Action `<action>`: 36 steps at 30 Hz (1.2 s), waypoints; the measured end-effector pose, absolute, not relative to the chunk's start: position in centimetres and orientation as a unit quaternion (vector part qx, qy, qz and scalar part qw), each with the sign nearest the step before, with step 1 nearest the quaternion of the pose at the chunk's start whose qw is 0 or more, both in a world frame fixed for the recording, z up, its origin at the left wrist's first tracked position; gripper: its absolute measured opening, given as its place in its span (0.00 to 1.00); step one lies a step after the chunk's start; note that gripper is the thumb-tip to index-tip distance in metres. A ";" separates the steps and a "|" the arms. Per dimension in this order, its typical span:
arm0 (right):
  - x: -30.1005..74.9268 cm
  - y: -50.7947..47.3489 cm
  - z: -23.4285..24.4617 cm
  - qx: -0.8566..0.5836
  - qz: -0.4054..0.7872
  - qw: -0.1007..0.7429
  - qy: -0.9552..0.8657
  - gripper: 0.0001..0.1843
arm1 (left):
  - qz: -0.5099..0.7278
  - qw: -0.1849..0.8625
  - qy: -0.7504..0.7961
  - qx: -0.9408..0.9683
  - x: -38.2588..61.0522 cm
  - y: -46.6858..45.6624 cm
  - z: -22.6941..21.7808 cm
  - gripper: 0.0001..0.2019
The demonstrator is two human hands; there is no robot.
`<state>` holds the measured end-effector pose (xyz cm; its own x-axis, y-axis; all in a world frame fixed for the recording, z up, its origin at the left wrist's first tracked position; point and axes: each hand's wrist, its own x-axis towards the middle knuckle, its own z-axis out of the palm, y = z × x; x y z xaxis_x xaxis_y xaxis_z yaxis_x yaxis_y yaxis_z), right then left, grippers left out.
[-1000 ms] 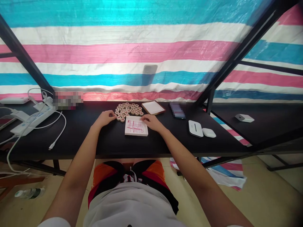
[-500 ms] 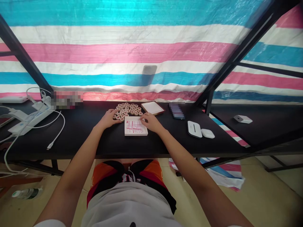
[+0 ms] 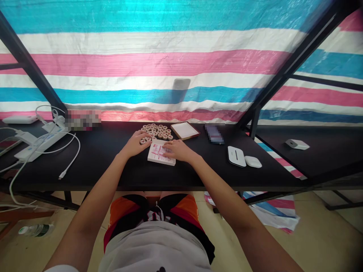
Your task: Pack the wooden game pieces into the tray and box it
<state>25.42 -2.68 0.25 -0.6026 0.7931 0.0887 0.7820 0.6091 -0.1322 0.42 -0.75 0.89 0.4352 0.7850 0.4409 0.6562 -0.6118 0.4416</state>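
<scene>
My left hand rests at the left of a cluster of round wooden Chinese chess pieces, its fingers apart and curved over some of them. A few pieces lie between its fingertips and thumb, some hidden beneath the fingers. In front of the cluster lies a flat, pale square box with a red line drawing on top, turned slightly askew. My right hand lies over the box's right side, with its fingers spread on the drawing and holding nothing. Just behind it sits a shallow white-lined box lid with a brown rim.
On the black desk, a blurred phone, a white device and a small white case lie to the right. A power strip with white cables occupies the left. A striped sheet hangs behind.
The box with the drawing has turned a little clockwise. My right hand has moved further over its top. My left hand has shifted slightly right along the pieces.
</scene>
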 end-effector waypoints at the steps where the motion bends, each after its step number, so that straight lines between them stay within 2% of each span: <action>1: 25.3 -2.7 0.5 -0.441 0.040 0.056 -0.895 0.25 | 0.315 0.090 0.419 0.847 0.7 -1.1 1.0 0.15; 5: 24.5 -2.5 1.8 -0.476 0.066 0.008 -0.877 0.28 | 0.280 0.047 0.394 0.874 1.7 -1.8 0.9 0.12; 11: 23.1 -2.1 3.6 -0.526 0.111 -0.048 -0.842 0.25 | 0.203 0.037 0.404 0.891 2.1 -1.6 0.3 0.12; 19: 23.5 -1.7 3.0 -0.543 0.221 -0.009 -0.810 0.28 | 0.187 0.041 0.414 0.890 2.2 -1.7 0.3 0.14; 22: 23.8 -1.3 2.3 -0.526 0.205 0.013 -0.826 0.17 | 0.188 0.042 0.421 0.887 2.2 -1.7 0.4 0.14; 24: 24.0 -1.0 1.7 -0.505 0.192 0.045 -0.840 0.10 | 0.188 0.043 0.424 0.885 2.1 -1.7 0.5 0.15; 27: 24.6 -0.6 1.0 -0.480 0.219 0.147 -0.837 0.06 | 0.188 0.044 0.430 0.882 2.0 -1.7 0.6 0.14; 36: 27.2 0.5 0.9 -0.491 0.295 0.432 -0.697 0.11 | 0.200 0.104 0.435 0.872 1.5 -1.3 0.5 0.11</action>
<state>27.21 0.47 0.86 -0.1439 0.9388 0.3128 0.4296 0.3440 -0.8349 1.52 -1.28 0.47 0.5426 0.7995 0.2578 0.7164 -0.6007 0.3550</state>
